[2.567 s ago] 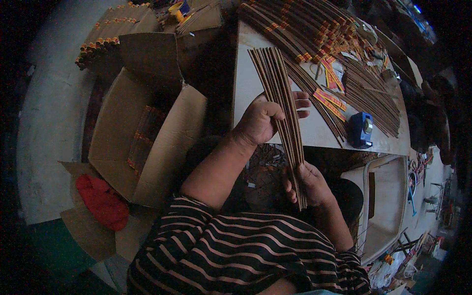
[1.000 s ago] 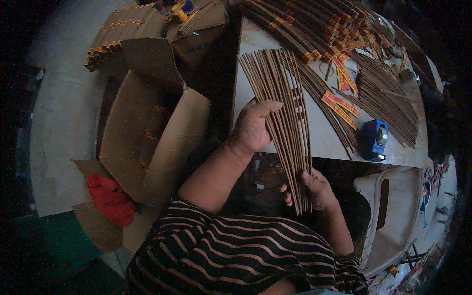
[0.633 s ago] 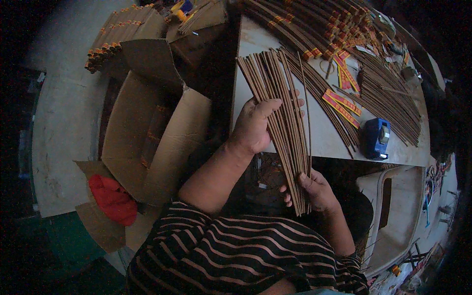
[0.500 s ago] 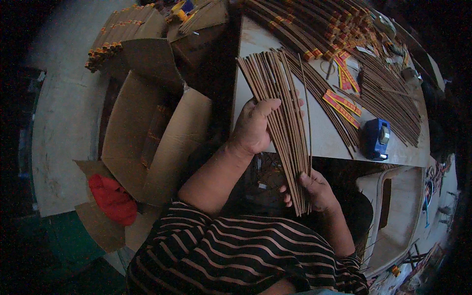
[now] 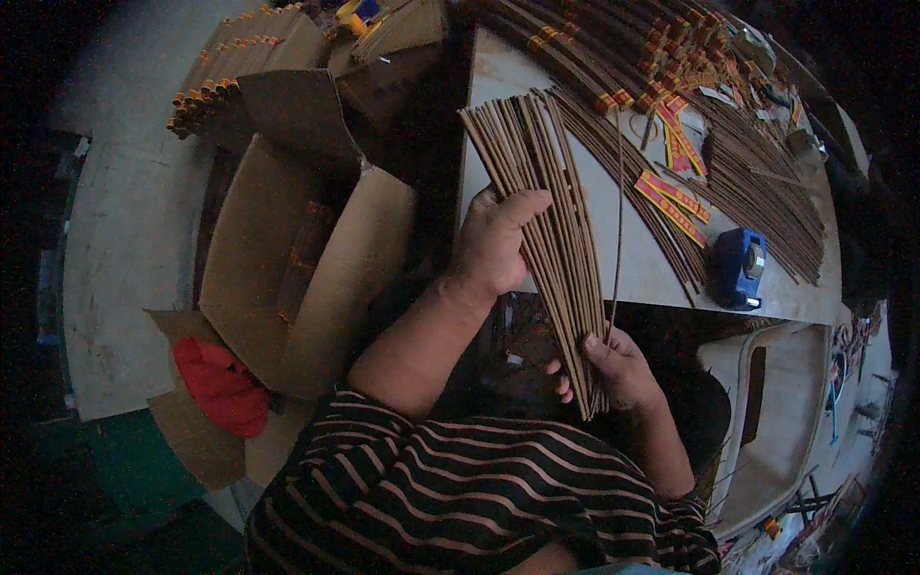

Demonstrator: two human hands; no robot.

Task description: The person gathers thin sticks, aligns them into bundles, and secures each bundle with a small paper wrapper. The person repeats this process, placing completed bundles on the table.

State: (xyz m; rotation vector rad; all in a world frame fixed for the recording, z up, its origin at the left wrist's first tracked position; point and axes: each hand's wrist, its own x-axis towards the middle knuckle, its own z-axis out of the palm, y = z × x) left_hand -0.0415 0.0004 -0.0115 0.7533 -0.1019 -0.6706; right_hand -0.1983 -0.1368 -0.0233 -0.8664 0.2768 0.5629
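Observation:
A fanned bundle of thin brown incense sticks [image 5: 565, 259] slants between my two hands, over the near edge of the table. My left hand [image 5: 491, 240] is closed round its middle, thumb across the front; the fingers behind are hidden. At the lower end my right hand [image 5: 625, 374] grips the sticks between thumb and fingers. One single incense stick [image 5: 620, 211] stands apart from the bundle on the right, its lower end at my right thumb. Behind the bundle, more loose incense sticks [image 5: 632, 196] lie on the table.
On the table [image 5: 632, 287] are a blue tape dispenser [image 5: 738, 270], red-and-yellow paper labels [image 5: 674, 206], a spread of loose sticks [image 5: 771, 206] and stacked banded bundles [image 5: 661, 43]. An open cardboard box [image 5: 254, 230] stands left, with a red cloth [image 5: 218, 388] nearby. A pale tray [image 5: 781, 422] sits at right.
The single stick has swung rightward, farther from the bundle at its top. Both hands keep their hold, almost in the same place.

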